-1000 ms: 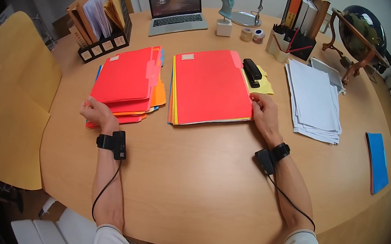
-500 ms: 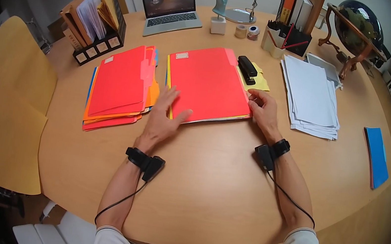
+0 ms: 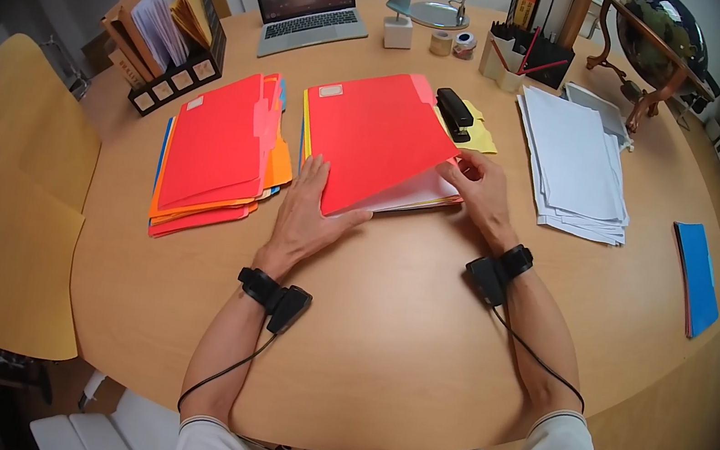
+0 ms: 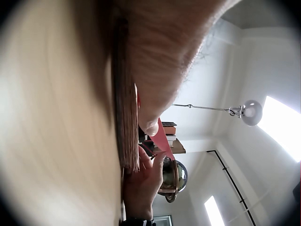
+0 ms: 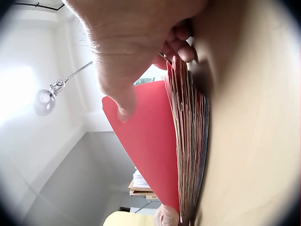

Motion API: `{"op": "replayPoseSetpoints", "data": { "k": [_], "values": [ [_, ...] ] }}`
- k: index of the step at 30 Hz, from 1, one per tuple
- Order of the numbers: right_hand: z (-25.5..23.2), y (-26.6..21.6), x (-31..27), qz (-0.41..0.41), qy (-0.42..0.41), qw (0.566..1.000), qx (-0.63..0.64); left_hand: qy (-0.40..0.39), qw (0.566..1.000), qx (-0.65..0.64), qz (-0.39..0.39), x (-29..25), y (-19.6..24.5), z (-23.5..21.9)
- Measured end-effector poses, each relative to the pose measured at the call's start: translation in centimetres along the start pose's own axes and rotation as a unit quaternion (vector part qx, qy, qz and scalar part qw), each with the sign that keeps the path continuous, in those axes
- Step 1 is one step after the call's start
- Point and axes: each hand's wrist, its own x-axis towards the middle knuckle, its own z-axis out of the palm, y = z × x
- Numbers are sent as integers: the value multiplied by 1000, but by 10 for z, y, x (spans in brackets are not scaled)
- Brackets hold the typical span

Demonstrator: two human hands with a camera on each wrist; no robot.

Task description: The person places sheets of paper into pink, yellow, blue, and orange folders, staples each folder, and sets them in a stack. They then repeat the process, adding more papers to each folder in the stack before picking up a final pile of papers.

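Observation:
A stack of folders with a red folder (image 3: 377,135) on top lies before me, its near right corner raised so white paper (image 3: 411,191) shows beneath. My right hand (image 3: 482,196) holds that lifted corner; in the right wrist view the thumb (image 5: 124,110) is against the inside of the red cover (image 5: 146,136), and other fingers curl at the stack's layered edge (image 5: 188,136). My left hand (image 3: 301,221) rests at the stack's near left corner, fingers extended along the left side and thumb along the front edge.
Another pile of red and orange folders (image 3: 214,149) lies to the left. A black stapler (image 3: 455,114) sits on yellow paper beyond the right hand. White sheets (image 3: 566,167) and a blue folder (image 3: 694,281) lie rightward. A laptop (image 3: 308,6), bust (image 3: 400,0) and globe (image 3: 662,37) stand behind.
My left hand has come from the left pile over to the middle stack's near left corner. My right hand has raised the red folder's near right corner, which lay flat before.

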Motion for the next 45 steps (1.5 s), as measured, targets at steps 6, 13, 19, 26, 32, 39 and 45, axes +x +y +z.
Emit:
{"op": "replayPoseSetpoints", "data": {
  "k": [6, 13, 19, 26, 32, 39, 45],
  "values": [
    [4, -10, -6, -8, -8, 1000, -17, 55, 998, 2, 8, 0, -8, 13],
    [7, -9, -10, -61, 15, 990, -125, 102, 994, -28, 24, -1, -9, 16],
    [13, -12, -12, -49, 20, 974, -222, 201, 968, -146, -38, -5, 10, 4],
    [14, -20, -17, -32, 33, 955, -294, 282, 939, -155, -120, -5, 0, 9],
    [21, -23, -23, -66, 93, 948, -296, 293, 928, -183, -141, -5, -2, 8],
    [26, -20, -23, -76, 75, 946, -306, 297, 935, -170, -97, -6, -6, 9],
    [31, -18, -25, -66, 51, 948, -308, 286, 940, -155, -104, -8, -3, 6]
  ]
}}
